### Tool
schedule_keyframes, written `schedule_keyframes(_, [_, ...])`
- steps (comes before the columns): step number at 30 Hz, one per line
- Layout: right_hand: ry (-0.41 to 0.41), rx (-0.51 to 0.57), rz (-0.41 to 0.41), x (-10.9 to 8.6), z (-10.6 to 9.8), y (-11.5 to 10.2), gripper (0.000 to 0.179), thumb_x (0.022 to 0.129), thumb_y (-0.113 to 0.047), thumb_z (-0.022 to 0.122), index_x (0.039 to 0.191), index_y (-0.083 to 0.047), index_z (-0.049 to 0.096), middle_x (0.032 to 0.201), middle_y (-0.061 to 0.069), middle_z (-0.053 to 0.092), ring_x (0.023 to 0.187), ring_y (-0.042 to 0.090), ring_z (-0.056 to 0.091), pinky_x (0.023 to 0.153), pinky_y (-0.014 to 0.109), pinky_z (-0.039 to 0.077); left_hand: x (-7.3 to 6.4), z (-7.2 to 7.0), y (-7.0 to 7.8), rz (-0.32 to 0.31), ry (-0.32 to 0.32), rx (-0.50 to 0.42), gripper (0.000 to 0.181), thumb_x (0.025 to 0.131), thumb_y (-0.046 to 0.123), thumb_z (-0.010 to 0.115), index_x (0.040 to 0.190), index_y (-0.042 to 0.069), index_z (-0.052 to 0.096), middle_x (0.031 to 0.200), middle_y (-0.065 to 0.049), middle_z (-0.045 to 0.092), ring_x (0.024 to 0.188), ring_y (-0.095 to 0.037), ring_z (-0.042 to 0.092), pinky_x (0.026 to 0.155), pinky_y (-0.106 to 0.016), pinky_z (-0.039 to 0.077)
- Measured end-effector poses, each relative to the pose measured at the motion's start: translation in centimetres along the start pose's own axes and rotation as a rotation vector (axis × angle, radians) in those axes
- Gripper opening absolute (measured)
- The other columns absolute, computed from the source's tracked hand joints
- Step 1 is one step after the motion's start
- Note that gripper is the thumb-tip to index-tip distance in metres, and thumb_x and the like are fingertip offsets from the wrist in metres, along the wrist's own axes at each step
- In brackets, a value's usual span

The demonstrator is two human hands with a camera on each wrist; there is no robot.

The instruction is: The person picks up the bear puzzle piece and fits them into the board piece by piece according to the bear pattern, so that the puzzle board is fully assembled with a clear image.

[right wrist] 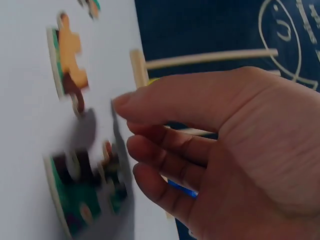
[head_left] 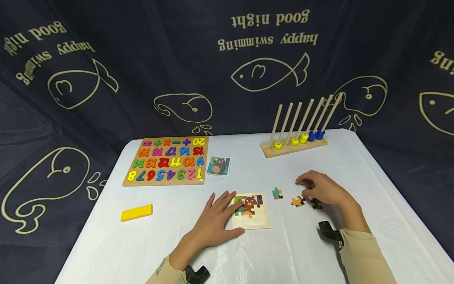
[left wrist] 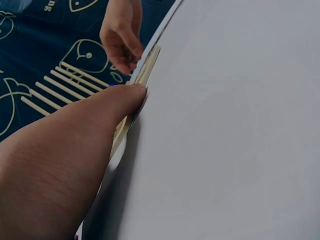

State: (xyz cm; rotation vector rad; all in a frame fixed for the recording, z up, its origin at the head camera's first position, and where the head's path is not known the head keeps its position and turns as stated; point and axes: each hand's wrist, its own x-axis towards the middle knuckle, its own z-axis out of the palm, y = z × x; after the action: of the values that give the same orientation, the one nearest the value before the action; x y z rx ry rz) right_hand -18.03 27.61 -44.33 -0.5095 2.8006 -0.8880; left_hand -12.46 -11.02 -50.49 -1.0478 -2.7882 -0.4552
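Note:
My left hand (head_left: 216, 221) lies with fingers spread at the left side of a wooden puzzle board (head_left: 260, 221). Its fingertips reach the partly filled bear picture (head_left: 249, 203), and the thumb is at the board's near edge. To the right, my right hand (head_left: 324, 189) hovers over loose jigsaw pieces, fingers loosely bent, with a gap between thumb and index finger. Below the fingers in the right wrist view are a dark green piece (right wrist: 82, 200) and an orange-and-brown piece (right wrist: 70, 50). A teal piece (head_left: 277, 193) lies nearer the board.
A number board (head_left: 170, 161) with coloured numerals lies at the back left, beside a bear picture card (head_left: 218, 165). A yellow block (head_left: 136, 213) sits at the left. At the back right stands a wooden peg rack (head_left: 294, 148) with tall rods and yellow and blue beads.

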Motion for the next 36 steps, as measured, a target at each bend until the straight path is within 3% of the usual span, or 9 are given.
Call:
schedule_keyframes(7, [-0.025,-0.031,0.072,-1.3,-1.3,1.6,0.037,0.076,0.000,0.073,0.113,-0.003,0.065,0.099,0.008,0.058,0.088,0.024,0.052,0.077,0.042,0.046,0.1,-0.1,-0.1,0.004,0.004,0.002,0.077,0.085,0.073,0.046,0.147,0.028,0.041,0.156,-0.003,0.025,0.143,-0.026,0.019,0.111,-0.059,0.011])
schedule_keyframes(12, [-0.030,-0.042,0.074,-1.4,-1.5,2.1,0.038,0.072,0.004,0.072,0.108,-0.005,0.067,0.092,0.005,0.055,0.083,0.022,0.049,0.072,0.038,0.044,0.0,-0.3,-0.1,-0.003,-0.006,0.002,0.077,0.084,0.073,0.047,0.147,0.029,0.040,0.157,-0.002,0.024,0.143,-0.026,0.019,0.112,-0.059,0.011])
schedule_keyframes(19, [-0.016,-0.062,0.095,-1.3,-1.3,2.5,0.028,0.077,-0.003,0.072,0.104,-0.005,0.069,0.086,0.003,0.055,0.079,0.020,0.048,0.068,0.036,0.043,0.0,-0.1,0.1,-0.002,0.000,0.001,0.077,0.084,0.073,0.047,0.147,0.029,0.041,0.157,-0.001,0.024,0.143,-0.025,0.018,0.112,-0.058,0.010])
schedule_keyframes(32, [-0.042,-0.045,0.099,-1.2,-0.6,2.3,0.026,0.080,-0.012,0.076,0.106,-0.009,0.069,0.085,0.000,0.057,0.077,0.018,0.051,0.067,0.034,0.045,0.0,-0.2,0.1,-0.002,-0.009,-0.008,0.077,0.085,0.073,0.046,0.147,0.028,0.041,0.156,-0.003,0.025,0.143,-0.026,0.019,0.111,-0.059,0.011])
schedule_keyframes(36, [-0.003,-0.089,0.095,-1.5,-0.2,2.0,0.026,0.080,-0.012,0.076,0.105,-0.008,0.071,0.084,-0.001,0.057,0.075,0.016,0.050,0.066,0.034,0.045,0.0,-0.4,0.1,-0.001,-0.023,-0.003,0.077,0.084,0.074,0.045,0.147,0.029,0.040,0.157,-0.002,0.024,0.143,-0.025,0.019,0.112,-0.059,0.011])
